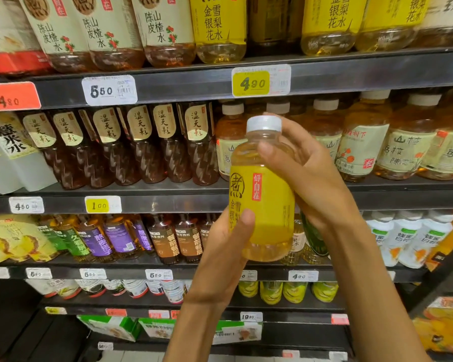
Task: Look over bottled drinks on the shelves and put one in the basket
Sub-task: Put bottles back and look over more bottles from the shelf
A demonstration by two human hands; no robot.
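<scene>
Bottle (263, 189), yellow label, white cap, pale yellow drink: was held upright in front of the shelves (168, 84), in both hands. Left hand (226, 246) gripped its lower part, thumb curled across the label. Right hand (306, 173) wrapped the shoulder below the cap, fingers curled round it. Behind stood rows of bottled drinks (147, 145) above price tags (260, 81).

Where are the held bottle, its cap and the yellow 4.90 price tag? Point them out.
held bottle (270, 205), head view, on its yellow label.
cap (264, 123), head view, on the white side.
yellow 4.90 price tag (251, 83), head view, on the yellow part.
</scene>
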